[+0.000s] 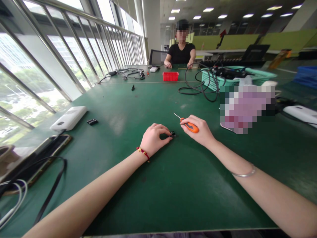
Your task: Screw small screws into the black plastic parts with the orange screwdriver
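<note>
My left hand (pixel 155 137) pinches a small black part (pixel 172 133) at the middle of the green desk (pixel 158 191). Just right of it, my right hand (pixel 202 131) grips an orange screwdriver (pixel 193 128), tip pointing far-left, clear of the part. I'd want a firm pinch, well outside the tip's path.

Strong daylight enters through the windows (pixel 15 53) on the left, washing out the view outside. Ceiling lights (pixel 208 10) shine above a dimmer background. Pale glare spots the surface (pixel 117 122); soft shadows lie beside the arms (pixel 106 185). The screwdriver (pixel 192 128) looks fairly clear, the edges stretched and blurred. Mosaic blocks hide two patches.
</note>
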### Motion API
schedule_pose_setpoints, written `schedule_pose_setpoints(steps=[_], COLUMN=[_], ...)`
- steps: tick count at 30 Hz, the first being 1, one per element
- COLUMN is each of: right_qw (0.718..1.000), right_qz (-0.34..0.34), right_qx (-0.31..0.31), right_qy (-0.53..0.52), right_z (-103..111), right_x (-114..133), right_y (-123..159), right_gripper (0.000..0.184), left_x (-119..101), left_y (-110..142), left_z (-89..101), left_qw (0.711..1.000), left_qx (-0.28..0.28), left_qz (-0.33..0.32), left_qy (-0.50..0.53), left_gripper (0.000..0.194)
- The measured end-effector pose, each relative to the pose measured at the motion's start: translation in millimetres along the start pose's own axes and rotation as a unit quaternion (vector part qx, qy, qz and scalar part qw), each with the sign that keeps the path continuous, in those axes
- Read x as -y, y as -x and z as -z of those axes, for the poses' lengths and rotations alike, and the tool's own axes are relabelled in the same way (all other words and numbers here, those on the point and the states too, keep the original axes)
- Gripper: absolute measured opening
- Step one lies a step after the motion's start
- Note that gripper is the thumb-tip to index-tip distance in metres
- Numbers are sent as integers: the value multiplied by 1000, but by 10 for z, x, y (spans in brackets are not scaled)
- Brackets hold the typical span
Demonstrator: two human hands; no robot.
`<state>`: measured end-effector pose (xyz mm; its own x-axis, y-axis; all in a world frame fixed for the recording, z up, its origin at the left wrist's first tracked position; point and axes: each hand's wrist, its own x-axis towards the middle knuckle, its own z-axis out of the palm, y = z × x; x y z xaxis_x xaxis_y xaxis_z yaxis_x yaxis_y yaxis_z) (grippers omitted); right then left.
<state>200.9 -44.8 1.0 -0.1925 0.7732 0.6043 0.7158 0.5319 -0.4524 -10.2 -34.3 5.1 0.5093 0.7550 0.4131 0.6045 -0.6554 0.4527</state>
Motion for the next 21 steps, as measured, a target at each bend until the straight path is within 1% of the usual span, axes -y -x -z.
schedule_pose_setpoints(steps=[4,7,10,15,18,19,21], right_qw=[1000,1000,1000,1000,1000,1000,999], right_qz=[1,-1,2,8,7,7,9], right_qx=[2,-4,0,17,24,26,32], right_qy=[1,-5,-10,-12,-9,-9,-9], right_z=[0,-4,-17,-29,-28,-29,-30], right_x=[-2,-10,-8,9,27,34,49], right_y=[1,3,8,21,25,26,28], right_gripper=[9,9,8,9,9,9,9], left_x=[56,179,375,708,844,879,932], left_y=[-10,30,145,441,613,663,743], left_z=[48,181,409,857,1089,1158,1283], left_qw=[1000,999,996,980,969,965,955], left_qx=[-6,-11,-18,-42,-43,-34,-41], left_qz=[13,25,52,138,180,189,215], left_qy=[0,-27,-71,-135,-165,-178,-197], left_gripper=[8,11,16,26,29,30,30])
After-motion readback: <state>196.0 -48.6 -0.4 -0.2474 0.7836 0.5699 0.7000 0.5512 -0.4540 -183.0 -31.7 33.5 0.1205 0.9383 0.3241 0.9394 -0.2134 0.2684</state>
